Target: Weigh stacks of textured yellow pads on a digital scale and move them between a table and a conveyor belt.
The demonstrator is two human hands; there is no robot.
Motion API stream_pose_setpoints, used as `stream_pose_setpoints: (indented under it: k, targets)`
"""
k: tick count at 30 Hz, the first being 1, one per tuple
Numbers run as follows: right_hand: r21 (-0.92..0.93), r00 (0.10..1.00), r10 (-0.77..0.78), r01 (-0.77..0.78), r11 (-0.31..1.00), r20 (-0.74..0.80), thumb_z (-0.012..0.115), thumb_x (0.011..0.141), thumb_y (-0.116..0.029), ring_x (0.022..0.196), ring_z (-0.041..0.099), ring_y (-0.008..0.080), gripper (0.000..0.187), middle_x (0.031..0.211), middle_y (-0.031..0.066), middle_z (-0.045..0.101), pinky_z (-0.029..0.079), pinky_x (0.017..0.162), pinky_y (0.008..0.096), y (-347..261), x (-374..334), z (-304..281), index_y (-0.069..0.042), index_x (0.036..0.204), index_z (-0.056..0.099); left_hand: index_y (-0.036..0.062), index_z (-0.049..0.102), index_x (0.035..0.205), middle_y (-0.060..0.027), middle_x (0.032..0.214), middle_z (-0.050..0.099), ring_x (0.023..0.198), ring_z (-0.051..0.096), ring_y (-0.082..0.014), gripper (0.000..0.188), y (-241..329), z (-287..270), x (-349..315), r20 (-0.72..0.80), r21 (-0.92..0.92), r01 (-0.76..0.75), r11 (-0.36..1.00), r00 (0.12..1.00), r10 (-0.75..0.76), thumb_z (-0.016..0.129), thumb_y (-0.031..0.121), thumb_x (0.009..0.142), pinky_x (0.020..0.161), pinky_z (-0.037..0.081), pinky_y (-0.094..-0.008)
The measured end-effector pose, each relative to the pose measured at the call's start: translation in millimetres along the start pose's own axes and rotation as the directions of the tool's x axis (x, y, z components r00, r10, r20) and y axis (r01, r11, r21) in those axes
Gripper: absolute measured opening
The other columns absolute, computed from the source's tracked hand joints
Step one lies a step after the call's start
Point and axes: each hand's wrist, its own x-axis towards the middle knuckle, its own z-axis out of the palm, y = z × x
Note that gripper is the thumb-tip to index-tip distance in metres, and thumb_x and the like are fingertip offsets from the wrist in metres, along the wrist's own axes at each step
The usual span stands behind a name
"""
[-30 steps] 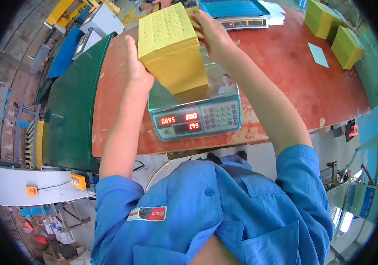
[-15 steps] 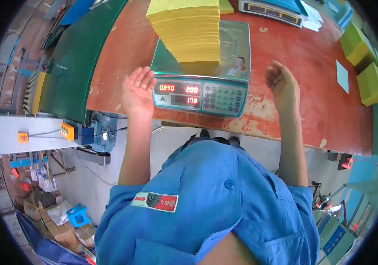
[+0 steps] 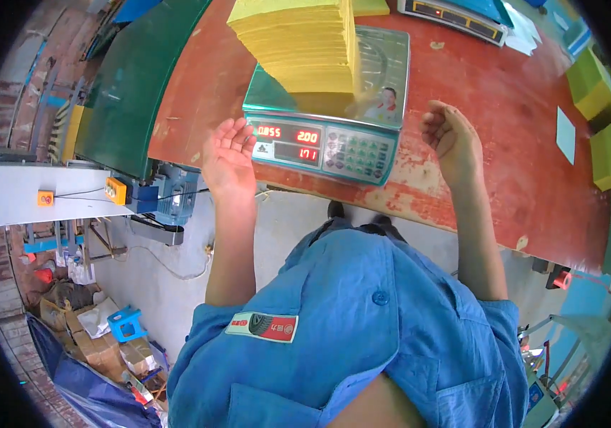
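Observation:
A tall stack of yellow paper sheets [image 3: 305, 53] stands on the metal pan of a digital scale [image 3: 385, 100], whose red display is lit. Palm up, my left hand [image 3: 229, 160] hovers by the left front corner of the scale, fingers loosely curled and nothing in it. On the other side, my right hand [image 3: 454, 146] is held above the table to the right of the scale. Its fingers are half curled and apart, and it holds nothing. Neither hand touches the stack.
The scale stands near the front edge of a worn red table [image 3: 491, 150]. A second scale [image 3: 455, 20] sits at the back. Yellow stacks [image 3: 608, 153] and a white sheet [image 3: 566, 135] lie at the right. A green board [image 3: 134, 85] borders the left, and a blue stool [image 3: 126, 324] is on the floor.
The view has shifted slightly. Both hands stay empty at the sides of the scale, and the numbers on its display have changed. The stack still stands on the pan.

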Motion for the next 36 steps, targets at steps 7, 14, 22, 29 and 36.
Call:
stream_pose_setpoints:
  k: [7,14,22,29,36]
  targets:
    - [0.054,0.987,-0.153,0.15,0.987,0.044,0.049,0.1,-0.021,0.086,0.062,0.019,0.028,0.094,0.0087,0.066,0.05,0.079,0.0344,-5.0,11.5,-8.2,0.0,0.112,0.063,0.0015,0.061,0.107,-0.0142,0.11,0.065,0.098,0.061,-0.0238,0.032,15.5,24.3,25.8,0.163,-0.093,-0.07,0.993,0.983,0.085,0.053,0.031,0.098,0.09,0.049,-0.037]
    - [-0.134,0.916,-0.238,0.205,0.97,-0.324,0.054,0.098,-0.019,0.08,0.06,0.0158,0.02,0.088,0.0059,0.062,0.049,0.072,0.0324,16.3,10.0,3.9,-0.003,0.104,0.064,0.0038,0.063,0.102,-0.0106,0.1,0.067,0.09,0.064,-0.0209,0.022,40.2,19.1,98.2,0.136,-0.102,-0.088,0.991,0.986,0.102,0.056,0.024,0.096,0.082,0.05,-0.0334]
    - [-0.519,0.639,-0.433,0.061,0.853,-0.636,0.051,0.098,-0.018,0.068,0.056,0.0115,0.02,0.079,0.003,0.059,0.045,0.059,0.0264,100.2,-23.1,-13.8,-0.003,0.096,0.064,0.0064,0.063,0.1,-0.0088,0.096,0.068,0.085,0.064,-0.0189,0.021,46.0,50.8,223.8,0.324,-0.113,-0.057,0.992,0.942,0.091,0.054,0.025,0.098,0.079,0.05,-0.0319]
    - [-0.779,0.481,-0.73,0.14,0.611,-0.486,0.051,0.096,-0.013,0.07,0.056,0.0175,0.018,0.082,0.0054,0.061,0.044,0.059,0.0314,166.1,-15.5,2.0,-0.004,0.093,0.066,0.0043,0.063,0.1,-0.0076,0.093,0.068,0.081,0.065,-0.0158,0.016,-14.0,101.6,321.9,0.494,0.099,0.16,0.982,0.849,-0.188,0.056,0.019,0.097,0.072,0.053,-0.03]
    - [-0.775,0.584,-0.657,0.072,0.627,-0.477,0.052,0.095,-0.012,0.07,0.057,0.0183,0.017,0.082,0.0058,0.061,0.044,0.059,0.0322,249.0,24.2,35.9,-0.004,0.093,0.067,0.0017,0.065,0.099,-0.0067,0.092,0.069,0.078,0.066,-0.0156,0.018,-107.4,161.4,396.2,0.686,0.383,0.149,0.912,0.615,-0.388,0.062,0.019,0.094,0.069,0.055,-0.0309]
